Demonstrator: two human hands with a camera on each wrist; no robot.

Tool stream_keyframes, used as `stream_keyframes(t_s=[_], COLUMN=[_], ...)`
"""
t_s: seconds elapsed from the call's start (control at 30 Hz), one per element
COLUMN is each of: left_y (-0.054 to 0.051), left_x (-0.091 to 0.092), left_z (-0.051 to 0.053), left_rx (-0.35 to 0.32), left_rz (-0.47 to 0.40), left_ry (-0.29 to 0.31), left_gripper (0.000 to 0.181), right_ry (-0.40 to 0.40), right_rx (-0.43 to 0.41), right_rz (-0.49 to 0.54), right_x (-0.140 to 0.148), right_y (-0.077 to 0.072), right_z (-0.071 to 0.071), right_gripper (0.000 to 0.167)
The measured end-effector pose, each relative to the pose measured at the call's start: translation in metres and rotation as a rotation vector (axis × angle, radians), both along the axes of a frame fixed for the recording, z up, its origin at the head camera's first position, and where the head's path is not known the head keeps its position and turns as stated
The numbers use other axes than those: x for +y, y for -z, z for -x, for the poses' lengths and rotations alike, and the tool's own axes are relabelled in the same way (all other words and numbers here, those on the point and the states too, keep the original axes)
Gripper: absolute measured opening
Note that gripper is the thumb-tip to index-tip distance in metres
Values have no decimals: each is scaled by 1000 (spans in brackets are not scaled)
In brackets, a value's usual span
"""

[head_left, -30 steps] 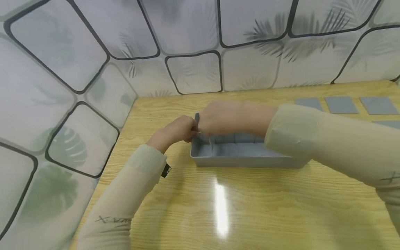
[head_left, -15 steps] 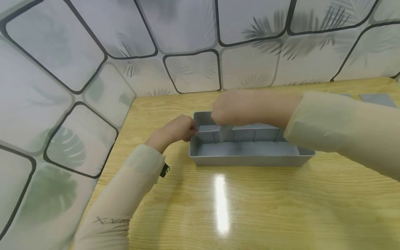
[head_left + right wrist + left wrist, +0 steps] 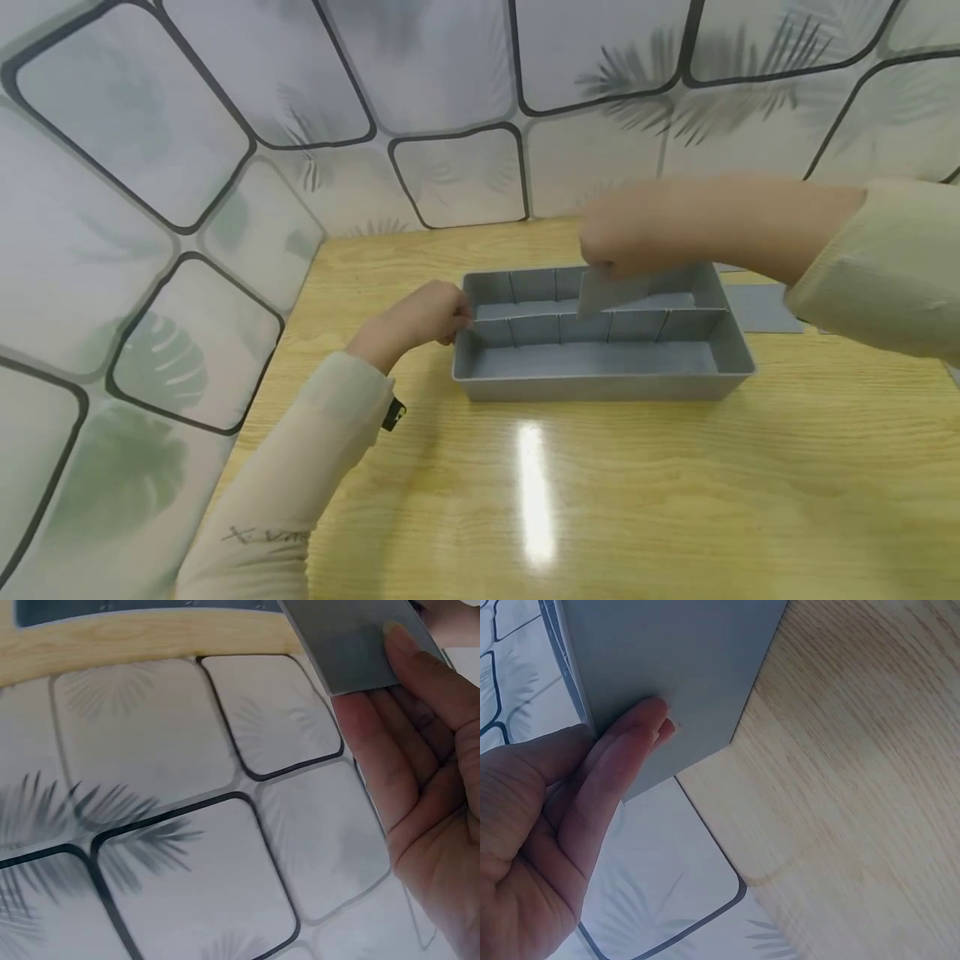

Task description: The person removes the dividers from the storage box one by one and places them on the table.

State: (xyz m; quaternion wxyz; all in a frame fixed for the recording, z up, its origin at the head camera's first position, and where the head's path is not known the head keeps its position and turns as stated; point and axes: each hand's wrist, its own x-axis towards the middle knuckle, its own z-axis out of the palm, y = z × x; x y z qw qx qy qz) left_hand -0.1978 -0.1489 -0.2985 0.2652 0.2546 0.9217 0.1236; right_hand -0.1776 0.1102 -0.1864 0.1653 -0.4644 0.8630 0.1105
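Observation:
A long grey storage box (image 3: 600,389) lies on the table, split lengthwise by a divider into a front and a back row. My left hand (image 3: 420,321) grips its left end; in the left wrist view the fingers press the outer face of the end wall (image 3: 697,660), with the thumb at the rim. Above the back row, my right hand (image 3: 652,225) holds a small flat grey panel (image 3: 606,292). The right wrist view shows that panel (image 3: 349,645) pinched between thumb and fingers. The panel hides part of the back row.
Beside the box's right end, a loose grey panel (image 3: 761,308) lies flat, with others partly hidden by the right arm. The wooden table (image 3: 637,483) meets a patterned wall (image 3: 465,179) at the back and left.
My right hand has risen and travelled right from the box's left end, carrying the panel up from the front row to above the back row. The left hand keeps its grip on the box end.

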Motion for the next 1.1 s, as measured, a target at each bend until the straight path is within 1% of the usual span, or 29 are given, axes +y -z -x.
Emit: stream_keyframes(t_s=[0.07,0.1,0.17,0.27,0.33,0.4,0.5,0.63,0.8,1.0,1.03,1.1], left_y=[0,1,0,-1,-1,-2,-1,-1,0,-2,-2,-3], left_x=[0,0,-1,-1,-2,-3,-4,-3,-2,-3,-3,-4], left_z=[-1,-1,-1,-1,-1,-1,-1,-2,-2,-3,-3,-3], left_rx=[-7,-8,-10,-13,-13,-14,-3,-1,-25,-32,-32,-31], left_rz=[1,1,-1,-8,-11,-12,-4,-3,-8,-25,-25,-19], left_ry=[-3,-3,-4,-13,-16,-18,-6,-5,-26,-26,-25,-21], left_gripper=[15,15,15,14,14,14,14,14,14,14,14,14], right_ry=[-3,14,63,136,174,181,190,230,338,502,527,563], right_rx=[-16,-30,-60,-81,-78,-64,-50,-36,-25,-134,-147,-146], right_rz=[38,51,70,83,76,76,79,65,16,-5,-2,-7], right_x=[12,19,31,50,62,74,89,108,134,164,168,175], right_y=[1,2,2,2,3,5,11,17,22,32,34,38], right_z=[1,0,-1,-5,-7,-9,-14,-21,-32,-39,-41,-45], right_gripper=[42,44,44,38,31,25,20,21,22,15,15,19])
